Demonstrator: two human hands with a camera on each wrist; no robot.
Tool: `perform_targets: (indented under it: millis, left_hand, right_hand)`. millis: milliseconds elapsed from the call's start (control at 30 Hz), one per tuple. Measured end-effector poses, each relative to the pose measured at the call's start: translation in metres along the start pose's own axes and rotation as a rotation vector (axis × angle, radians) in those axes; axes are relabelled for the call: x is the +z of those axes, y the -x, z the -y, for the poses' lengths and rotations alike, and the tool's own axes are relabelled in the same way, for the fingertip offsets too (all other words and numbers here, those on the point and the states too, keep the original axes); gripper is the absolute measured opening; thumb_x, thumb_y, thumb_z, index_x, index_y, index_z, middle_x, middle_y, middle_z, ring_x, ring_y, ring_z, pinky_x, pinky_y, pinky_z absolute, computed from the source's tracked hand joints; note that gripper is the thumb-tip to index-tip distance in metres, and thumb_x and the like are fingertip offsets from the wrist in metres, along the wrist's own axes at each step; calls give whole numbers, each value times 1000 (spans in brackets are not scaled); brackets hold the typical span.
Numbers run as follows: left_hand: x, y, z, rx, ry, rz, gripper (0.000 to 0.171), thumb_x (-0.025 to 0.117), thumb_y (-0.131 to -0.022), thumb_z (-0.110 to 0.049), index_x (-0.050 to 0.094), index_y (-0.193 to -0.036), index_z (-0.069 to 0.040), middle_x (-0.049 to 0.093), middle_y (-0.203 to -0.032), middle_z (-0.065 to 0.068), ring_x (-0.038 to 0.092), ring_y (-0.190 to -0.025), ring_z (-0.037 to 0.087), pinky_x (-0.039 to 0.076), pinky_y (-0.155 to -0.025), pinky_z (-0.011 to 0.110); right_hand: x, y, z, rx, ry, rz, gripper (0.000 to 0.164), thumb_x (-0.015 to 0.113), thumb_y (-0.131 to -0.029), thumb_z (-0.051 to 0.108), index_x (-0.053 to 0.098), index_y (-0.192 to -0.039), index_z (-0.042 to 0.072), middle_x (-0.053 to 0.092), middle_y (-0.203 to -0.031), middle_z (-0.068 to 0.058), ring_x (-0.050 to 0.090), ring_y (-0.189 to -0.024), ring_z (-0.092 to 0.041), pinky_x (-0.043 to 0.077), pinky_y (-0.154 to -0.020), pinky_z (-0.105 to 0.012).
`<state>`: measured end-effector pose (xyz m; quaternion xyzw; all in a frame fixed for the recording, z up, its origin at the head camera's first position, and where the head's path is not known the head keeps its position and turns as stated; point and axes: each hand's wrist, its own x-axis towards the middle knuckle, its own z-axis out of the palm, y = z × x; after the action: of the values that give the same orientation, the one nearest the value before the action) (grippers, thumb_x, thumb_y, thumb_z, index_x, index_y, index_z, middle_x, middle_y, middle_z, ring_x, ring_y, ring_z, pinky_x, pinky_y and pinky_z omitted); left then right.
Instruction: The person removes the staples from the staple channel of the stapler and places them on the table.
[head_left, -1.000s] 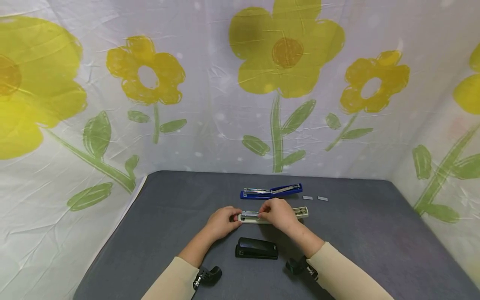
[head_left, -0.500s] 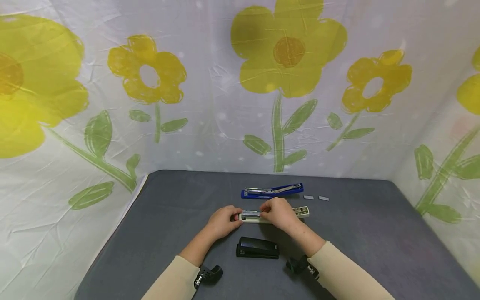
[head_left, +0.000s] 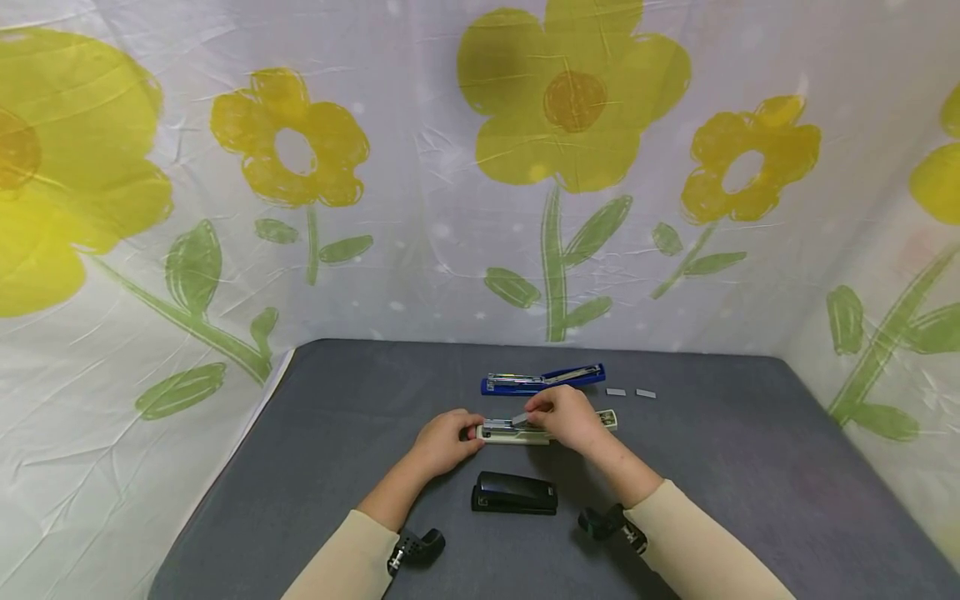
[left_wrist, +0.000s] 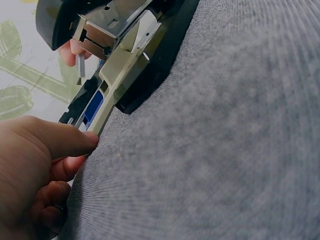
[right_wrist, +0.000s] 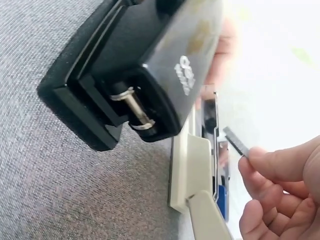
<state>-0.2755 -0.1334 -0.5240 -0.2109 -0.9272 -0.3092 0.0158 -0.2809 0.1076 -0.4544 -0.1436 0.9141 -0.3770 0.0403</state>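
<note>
A cream stapler lies opened out flat on the table, its metal magazine exposed. My left hand grips its left end, thumb on the near side in the left wrist view. Between thumb and forefinger, my right hand pinches a short grey strip of staples. The strip is tilted just above the magazine in the head view, with its free end pointing left. The right hand partly covers the stapler's right half.
Behind the cream stapler lies an opened blue stapler, with two loose staple strips, one nearer and one farther right. A closed black stapler sits in front, between the forearms. A flowered cloth rises behind the table.
My right hand has lifted from the magazine and shifted slightly right, bringing the pinched staple strip into sight, tilted. My left hand keeps its grip on the cream stapler's end.
</note>
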Motion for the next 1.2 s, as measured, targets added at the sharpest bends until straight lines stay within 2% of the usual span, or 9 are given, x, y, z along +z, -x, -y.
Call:
perform_targets:
  millis: [333,533,667,833,1200]
  left_hand:
    - [0,1,-1,-12,-12,4,22,78,-93,-18,74,-112,-11,53,-83,-9,47,-71,9,39,-66,29]
    - [0,2,0,-13,-11,7,22,77,-93,-19,74,-114,-10,53,-83,-9,47,-71,9,39,-67,30]
    - [0,2,2,-9,-10,4,22,77,-93,-19,73,-113,-11,52,-83,-9,47,-71,9,39,-67,29]
    - [0,2,2,-11,-7,-1,22,77,-93,-19,74,-113,-11,52,-83,-9,48,-72,9,40,-68,30]
    - [1,2,1,-19,-11,2,23,78,-92,-19,74,-114,-10,53,-82,-9,48,-73,9,40,-68,30]
  right_hand:
    - [-16,5,-3,56,-116,-10,13,74,-94,7,78,-106,3,75,-99,-4,67,-83,-16,53,-71,-34]
    - [-29,11,-6,53,-161,-13,15,68,-98,3,76,-110,-2,75,-101,-12,70,-92,-30,50,-69,-33]
    - [-39,16,-9,67,-168,-25,16,67,-99,3,75,-112,-1,74,-103,-11,68,-95,-35,48,-67,-34]
    - [-52,22,-15,66,-158,-49,16,67,-99,4,75,-111,-1,74,-103,-11,66,-91,-35,49,-66,-34]
    - [-82,40,-36,106,-118,-95,19,67,-100,7,73,-115,-2,73,-105,-12,66,-95,-34,50,-72,-37]
